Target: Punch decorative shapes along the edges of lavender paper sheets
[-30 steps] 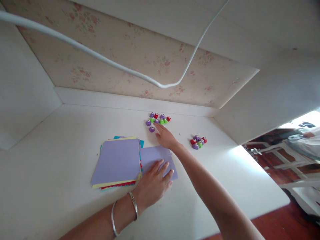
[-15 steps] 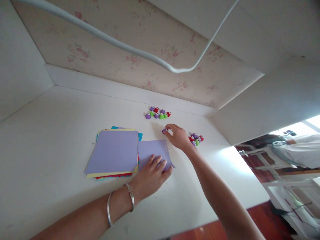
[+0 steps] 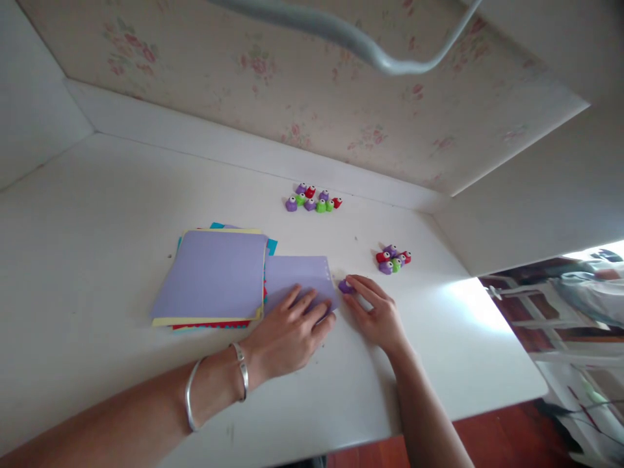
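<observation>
R hand [image 3: 377, 315] has its fingers pinching a small purple plastic craft punch [image 3: 346, 286] on the white table [image 3: 97, 214], just right of the lilac paper sheet [image 3: 299, 279] w/ its edge facing the punch, while L hand [image 3: 287, 335] lies flat, fingers spread, on that sheet.

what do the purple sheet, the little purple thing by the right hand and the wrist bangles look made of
Purple sheet: thin matte paper or card; it lies flat under the left hand, with crisp edges and no shine.
Little purple piece, at the right hand fingertips: probably moulded plastic, smooth and brightly coloured; too small to be sure.
Bangles: silvery and glossy, likely metal.
</observation>
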Demonstrator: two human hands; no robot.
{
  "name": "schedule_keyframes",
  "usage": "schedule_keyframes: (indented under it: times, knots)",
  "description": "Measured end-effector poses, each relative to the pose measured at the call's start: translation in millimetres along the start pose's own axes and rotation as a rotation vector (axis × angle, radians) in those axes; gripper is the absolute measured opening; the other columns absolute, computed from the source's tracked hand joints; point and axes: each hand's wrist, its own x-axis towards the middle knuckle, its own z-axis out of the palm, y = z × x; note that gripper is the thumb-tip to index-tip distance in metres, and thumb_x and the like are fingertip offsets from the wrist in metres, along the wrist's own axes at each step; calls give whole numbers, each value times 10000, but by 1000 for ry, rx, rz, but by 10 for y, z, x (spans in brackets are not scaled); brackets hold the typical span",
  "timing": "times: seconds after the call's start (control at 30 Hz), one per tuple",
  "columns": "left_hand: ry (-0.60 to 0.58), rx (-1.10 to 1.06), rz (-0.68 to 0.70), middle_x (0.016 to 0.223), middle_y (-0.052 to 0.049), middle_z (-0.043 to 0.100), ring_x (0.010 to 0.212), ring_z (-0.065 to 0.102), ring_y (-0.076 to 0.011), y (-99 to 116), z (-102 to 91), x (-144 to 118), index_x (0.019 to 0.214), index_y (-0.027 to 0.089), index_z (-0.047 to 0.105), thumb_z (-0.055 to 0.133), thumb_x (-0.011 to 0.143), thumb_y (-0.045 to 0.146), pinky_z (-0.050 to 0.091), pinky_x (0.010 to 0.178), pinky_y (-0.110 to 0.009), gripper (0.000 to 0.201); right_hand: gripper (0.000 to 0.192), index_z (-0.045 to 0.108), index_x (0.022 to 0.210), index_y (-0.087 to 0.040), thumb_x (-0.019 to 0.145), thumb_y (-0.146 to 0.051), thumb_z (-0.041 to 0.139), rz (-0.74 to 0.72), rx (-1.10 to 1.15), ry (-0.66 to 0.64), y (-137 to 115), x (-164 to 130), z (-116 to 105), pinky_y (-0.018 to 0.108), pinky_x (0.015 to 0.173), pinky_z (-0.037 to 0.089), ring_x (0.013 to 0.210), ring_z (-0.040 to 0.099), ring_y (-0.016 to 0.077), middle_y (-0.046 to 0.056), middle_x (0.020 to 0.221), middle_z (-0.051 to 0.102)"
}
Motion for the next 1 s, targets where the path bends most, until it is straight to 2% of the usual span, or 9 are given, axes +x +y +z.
schedule_keyframes:
  times: [0.07, 0.2, 0.27, 0.37, 0.47, 0.73, 1.0]
  knots:
    - [-12, -7, 18, 1394, -52, 529, 1302, 483, -277, -4, -8, 13, 1362, 226, 513, 420, 988, 261, 349, 1133, -495, 387, 254, 686, 1160, -248, 921, -220, 604, 0, 29, -3, 34, -13, -16, 376, 926, 563, 1068, 666, 215, 84, 1175, 687]
    - [-34, -21, 26, 1441, -18, 495, 1299, 496, -258, -22, -9, 35, 1507, 346, 322, 435, 981, 222, 363, 1128, -474, 552, 249, 670, 1156, -257, 935, -198, 573, 56, 58, -12, 79, -3, -23, 377, 974, 533, 1100, 657, 208, 70, 1176, 698]
    - [-32, -28, 18, 1444, -21, 494, 1306, 491, -249, -29, 4, 35, 1531, 339, 271, 430, 978, 198, 353, 1139, -469, 593, 248, 664, 1157, -260, 937, -196, 567, 67, 68, -33, 77, 3, -21, 372, 972, 532, 1099, 658, 205, 65, 1170, 701]
    - [-14, -39, -5, 1455, -37, 486, 1339, 455, -247, -32, 38, 26, 1492, 247, 378, 413, 979, 189, 317, 1172, -468, 517, 240, 661, 1149, -257, 941, -195, 558, 58, 93, -44, 63, 6, -18, 365, 960, 538, 1086, 664, 202, 65, 1161, 704]
    - [-3, -51, -4, 1470, -37, 468, 1362, 431, -244, -31, 60, 19, 1427, 231, 469, 410, 988, 209, 297, 1185, -483, 443, 238, 662, 1147, -254, 947, -199, 546, 71, 125, -37, 61, 0, -7, 373, 962, 539, 1094, 662, 207, 71, 1172, 701]
    - [-27, -63, 5, 1449, -46, 480, 1343, 448, -233, -41, 41, 36, 1392, 253, 504, 411, 993, 222, 330, 1165, -469, 411, 247, 658, 1173, -247, 944, -264, 568, 155, 207, -34, 95, -18, 28, 381, 933, 566, 1097, 661, 226, 91, 1203, 683]
    - [-14, -52, 23, 1449, -50, 481, 1345, 442, -241, -28, 40, 35, 1376, 251, 516, 431, 987, 232, 319, 1161, -468, 399, 239, 660, 1165, -248, 944, -262, 571, 136, 175, -30, 45, -3, 23, 380, 949, 556, 1099, 662, 224, 89, 1187, 694]
